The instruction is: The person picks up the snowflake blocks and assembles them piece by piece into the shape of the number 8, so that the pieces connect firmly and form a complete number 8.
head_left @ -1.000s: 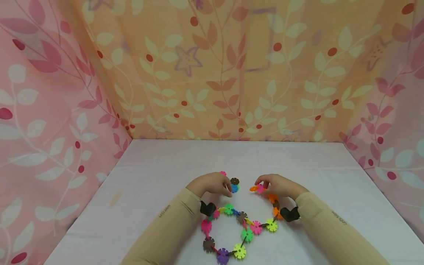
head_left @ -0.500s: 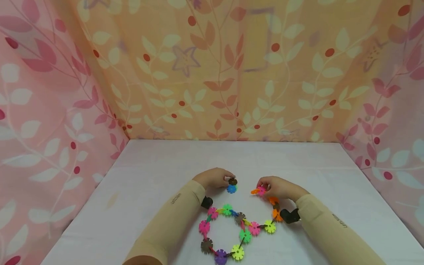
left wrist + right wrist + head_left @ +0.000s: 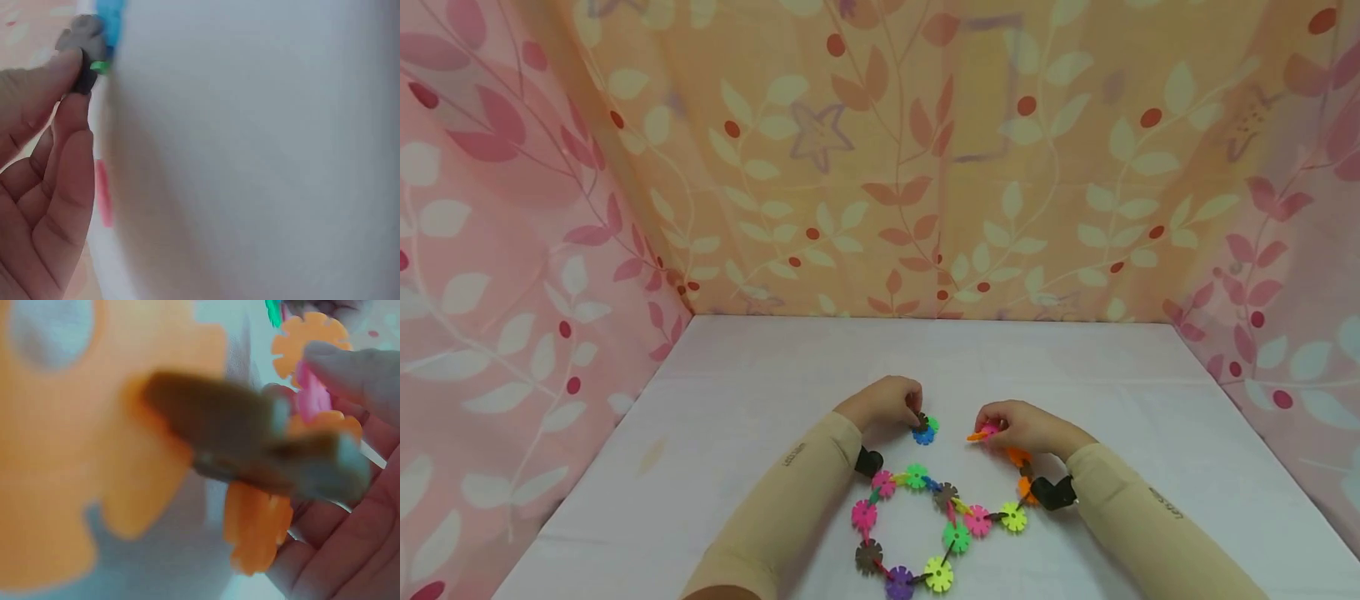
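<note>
My left hand [image 3: 886, 402] pinches a brown notched plastic disc [image 3: 87, 34] between thumb and finger. Right at it are a blue disc [image 3: 924, 437] and a green one [image 3: 933, 423]. My right hand [image 3: 1028, 425] holds a pink disc [image 3: 314, 397] at the far end of a chain of interlocked snowflake discs. An orange disc [image 3: 310, 334] is slotted onto this pink one and points toward the left hand. More orange discs and a brown one [image 3: 212, 419] follow in the chain below the right palm.
The chain runs through a yellow disc [image 3: 1013, 517] into a closed ring with a purple disc [image 3: 899, 582] at its near side, on the white tabletop [image 3: 760, 367]. Another pink disc [image 3: 103, 194] lies beside the left fingers. Floral cloth [image 3: 880, 167] hangs around the table.
My left hand has drawn back from over the discs, reached around the brown one and tilted it in its pinch. The right hand stays nearly in place, with the end orange disc turned slightly.
</note>
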A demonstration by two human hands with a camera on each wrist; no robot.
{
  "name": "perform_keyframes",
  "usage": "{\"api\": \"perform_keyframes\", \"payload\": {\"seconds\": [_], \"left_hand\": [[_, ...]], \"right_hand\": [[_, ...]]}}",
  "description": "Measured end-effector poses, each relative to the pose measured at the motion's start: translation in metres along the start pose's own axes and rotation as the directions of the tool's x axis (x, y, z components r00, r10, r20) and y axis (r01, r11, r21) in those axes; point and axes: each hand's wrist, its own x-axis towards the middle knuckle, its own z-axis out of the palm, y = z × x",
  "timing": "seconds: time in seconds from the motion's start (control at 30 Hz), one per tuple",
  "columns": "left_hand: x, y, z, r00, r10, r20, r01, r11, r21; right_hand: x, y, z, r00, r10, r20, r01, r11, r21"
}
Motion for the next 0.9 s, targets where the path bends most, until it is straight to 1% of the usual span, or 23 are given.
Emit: {"api": "perform_keyframes", "payload": {"seconds": [0.07,0.1,0.13,0.17,0.2,0.23,0.27,0.33,0.4,0.5,0.53,0.6,0.67,0.8,0.9], "left_hand": [[-0.001,0.001,-0.002,1.000,-0.012,-0.003,0.011,0.993,-0.114],[-0.002,0.002,-0.004,1.000,-0.021,-0.002,0.020,0.984,-0.175],[-0.003,0.004,-0.005,0.999,-0.035,0.003,0.035,0.968,-0.248],[-0.005,0.008,-0.006,0.999,-0.051,0.007,0.051,0.946,-0.319],[-0.006,0.011,-0.006,0.998,-0.068,0.011,0.067,0.916,-0.396],[-0.007,0.015,-0.005,0.996,-0.088,0.019,0.086,0.878,-0.472],[-0.009,0.019,-0.005,0.994,-0.106,0.023,0.102,0.846,-0.523],[-0.012,0.028,-0.003,0.989,-0.139,0.041,0.134,0.771,-0.623],[-0.014,0.036,0.002,0.985,-0.163,0.059,0.159,0.716,-0.680],[-0.016,0.044,0.010,0.979,-0.188,0.076,0.181,0.639,-0.748],[-0.016,0.046,0.013,0.978,-0.196,0.075,0.183,0.623,-0.761],[-0.017,0.048,0.017,0.975,-0.212,0.070,0.185,0.595,-0.782],[-0.018,0.050,0.020,0.971,-0.230,0.065,0.191,0.579,-0.793],[-0.019,0.053,0.023,0.964,-0.256,0.069,0.211,0.582,-0.785],[-0.021,0.056,0.024,0.961,-0.268,0.069,0.218,0.576,-0.788]], "right_hand": [[-0.001,-0.001,0.000,1.000,-0.005,-0.012,0.006,1.000,0.006],[-0.001,-0.002,0.000,1.000,-0.008,-0.021,0.008,1.000,0.000],[-0.001,-0.002,0.000,1.000,-0.012,-0.028,0.012,1.000,0.002],[-0.001,-0.002,-0.001,0.999,-0.011,-0.036,0.012,1.000,0.005],[-0.001,-0.002,-0.001,0.999,-0.013,-0.043,0.014,1.000,0.011],[-0.001,-0.002,-0.002,0.999,-0.017,-0.048,0.018,1.000,0.021],[-0.001,-0.002,-0.002,0.998,-0.020,-0.055,0.022,0.999,0.031],[-0.001,-0.003,-0.004,0.997,-0.032,-0.067,0.036,0.998,0.057],[-0.001,-0.004,-0.005,0.996,-0.043,-0.072,0.050,0.995,0.090],[-0.001,-0.005,-0.005,0.995,-0.055,-0.078,0.066,0.989,0.134],[-0.001,-0.005,-0.005,0.995,-0.061,-0.080,0.072,0.987,0.142],[-0.001,-0.006,-0.005,0.994,-0.067,-0.084,0.079,0.985,0.154],[0.000,-0.006,-0.005,0.993,-0.080,-0.086,0.093,0.984,0.153],[-0.001,-0.008,-0.005,0.992,-0.087,-0.091,0.100,0.984,0.146],[-0.001,-0.009,-0.005,0.993,-0.076,-0.091,0.088,0.986,0.140]]}}
